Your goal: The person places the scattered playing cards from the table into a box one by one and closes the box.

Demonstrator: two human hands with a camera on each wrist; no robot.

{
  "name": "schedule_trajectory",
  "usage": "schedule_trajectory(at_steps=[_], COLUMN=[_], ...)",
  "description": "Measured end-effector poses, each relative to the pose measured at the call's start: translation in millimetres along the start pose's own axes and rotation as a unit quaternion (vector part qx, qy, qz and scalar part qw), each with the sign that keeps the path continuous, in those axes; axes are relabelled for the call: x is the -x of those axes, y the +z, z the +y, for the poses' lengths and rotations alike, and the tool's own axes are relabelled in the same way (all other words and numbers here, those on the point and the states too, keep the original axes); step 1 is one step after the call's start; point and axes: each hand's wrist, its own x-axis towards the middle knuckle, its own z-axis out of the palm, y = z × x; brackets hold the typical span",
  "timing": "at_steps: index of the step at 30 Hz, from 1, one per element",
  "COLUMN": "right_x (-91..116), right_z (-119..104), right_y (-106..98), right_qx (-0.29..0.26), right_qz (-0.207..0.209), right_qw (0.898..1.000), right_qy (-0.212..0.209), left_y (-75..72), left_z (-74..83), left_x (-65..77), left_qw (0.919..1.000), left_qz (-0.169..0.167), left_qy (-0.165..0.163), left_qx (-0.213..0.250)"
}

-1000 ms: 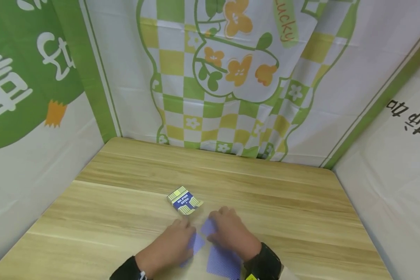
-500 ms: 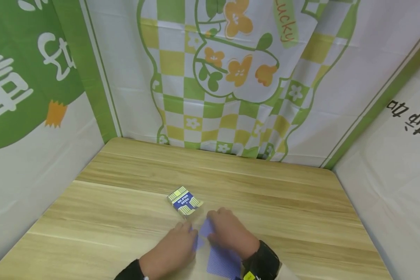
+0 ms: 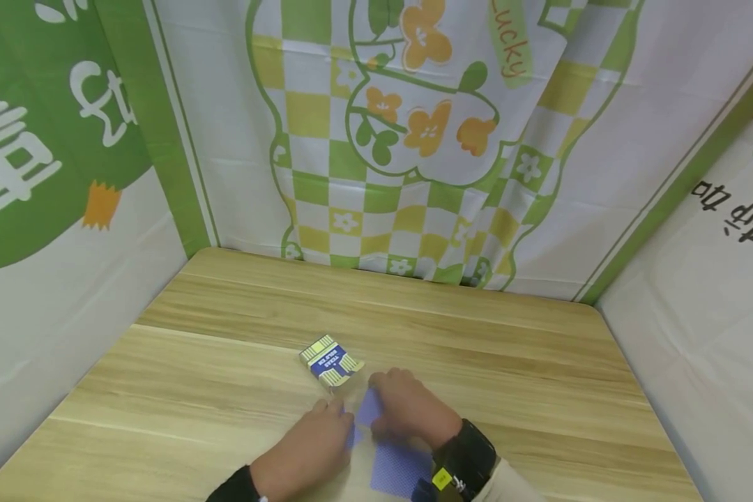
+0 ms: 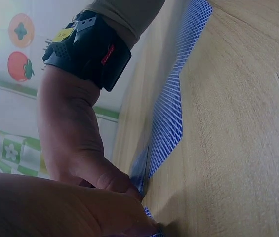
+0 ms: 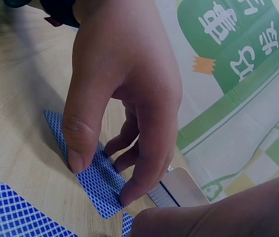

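Observation:
Blue-patterned playing cards lie face down on the wooden table. My left hand [image 3: 310,446] spans one card [image 5: 99,180], thumb along one long edge and fingertips at the other. To its right, my right hand [image 3: 414,411] holds another card [image 3: 369,408] between thumb and fingers, partly hidden under the palm. In the left wrist view that right hand [image 4: 82,143] reaches down with its thumb low by the cards. Nearer the body, a further blue-backed card or small pile [image 3: 401,468] lies below the right wrist. The two held cards lie close together.
A yellow and blue card box [image 3: 331,362] lettered Texas Hold'em lies just beyond the hands, its flap open. The wooden table [image 3: 508,362] extends around it, enclosed by printed cloth walls [image 3: 427,209] at the back and both sides.
My left hand has shifted slightly right, covering more of its card. My right hand has moved a little left. The box has stayed in place.

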Motion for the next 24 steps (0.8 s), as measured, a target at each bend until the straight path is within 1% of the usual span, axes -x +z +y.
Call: schedule_trajectory(at_steps=[9, 15, 20, 24], right_x=[-3, -4, -4, -3], right_z=[0, -1, 2, 8], right_y=[2, 10, 14, 14], right_qx=[0.005, -0.028, -0.029, -0.067], right_qz=[-0.008, 0.011, 0.021, 0.016], right_qw=[1.0, 1.0, 0.999, 0.998], right_qy=[0.0, 0.001, 0.013, 0.013], left_y=[1.3, 2.5, 2.8, 2.8], left_z=[-0.1, -1.1, -2.6, -6.3], left_x=[-0.4, 0.2, 0.1, -0.6], left_qw=[1.0, 1.0, 1.0, 0.9999], left_qz=[-0.002, 0.0, 0.003, 0.006], left_qy=[-0.002, 0.0, 0.004, 0.005], left_qx=[0.004, 0.004, 0.004, 0.009])
